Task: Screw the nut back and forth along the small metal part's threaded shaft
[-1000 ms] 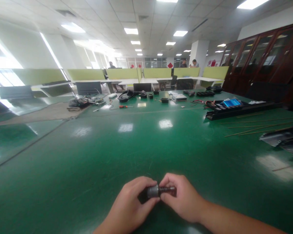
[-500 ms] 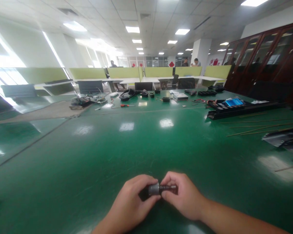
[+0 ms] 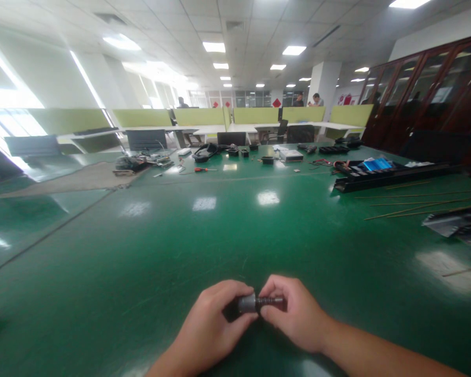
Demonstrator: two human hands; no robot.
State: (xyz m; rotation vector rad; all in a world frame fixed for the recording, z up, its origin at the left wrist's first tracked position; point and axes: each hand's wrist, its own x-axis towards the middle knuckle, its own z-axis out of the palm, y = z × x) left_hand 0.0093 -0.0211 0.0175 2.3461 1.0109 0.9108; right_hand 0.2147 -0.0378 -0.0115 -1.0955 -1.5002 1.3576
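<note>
Fingers [image 3: 246,289] of the left hand [image 3: 210,330] are curled and pinching the thicker grey end of a small metal part [image 3: 248,303], while the fingers of the right hand [image 3: 296,317] are pressed around its thin, dark, threaded-looking end [image 3: 270,301]. Both hands meet at the near edge of the bench [image 3: 220,235], a wide green one, and the part sits level between them, just above the surface or barely touching it; I cannot tell which. Most of the part is hidden inside the two grips, so only its short middle stretch shows.

Well apart from the hands, along the far edge of the bench, lies a scatter of gear: a red-handled screwdriver [image 3: 203,169], a black coil of cable [image 3: 204,152], a few small black boxes [image 3: 266,160] and a flat silver box [image 3: 290,155]. Toward the far right corner sits a long black tray [image 3: 380,180] with something blue [image 3: 374,164] in it, and near the right edge several thin wooden sticks [image 3: 412,207] lie spread beside a dark sheet [image 3: 451,221]. Beyond the bench stand green desk partitions [image 3: 255,115], with people seated far behind them
</note>
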